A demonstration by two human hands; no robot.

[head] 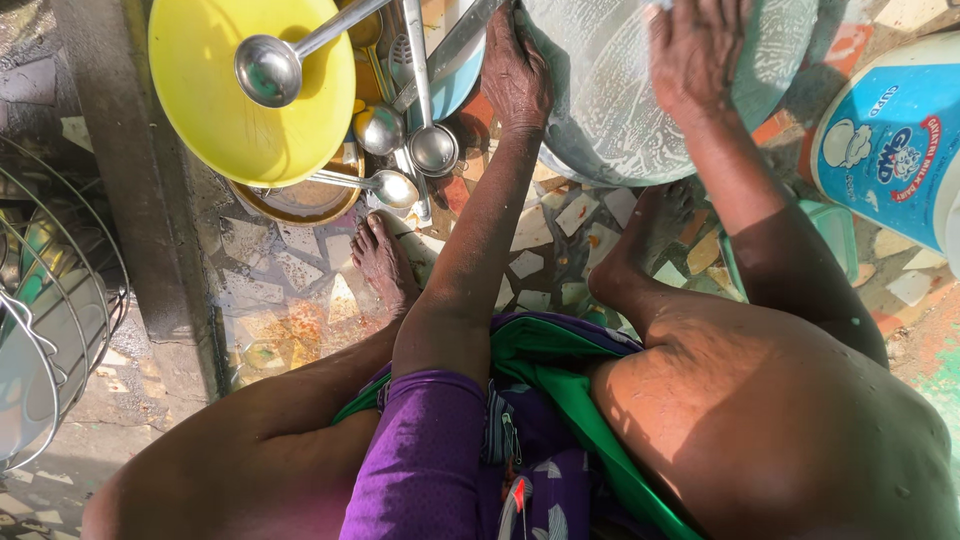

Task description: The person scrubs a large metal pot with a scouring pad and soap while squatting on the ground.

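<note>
A large soapy metal pot [610, 100] sits on the mosaic floor at the top centre. My left hand [515, 70] grips its left rim. Pressed flat on the pot's soapy surface, my right hand [695, 45] may hold a scrubber, but I cannot tell. My bare feet rest on the floor below, the left foot [382, 262] near the dishes and the right foot [640, 235] under the pot. I squat, knees spread.
A yellow plate [215, 120] lies on a pile of dishes at top left, with a ladle [270, 68] on it and several spoons [400, 150] beside it. A wire dish rack [45, 310] stands far left. A blue-and-white plastic tub [890, 140] is at right.
</note>
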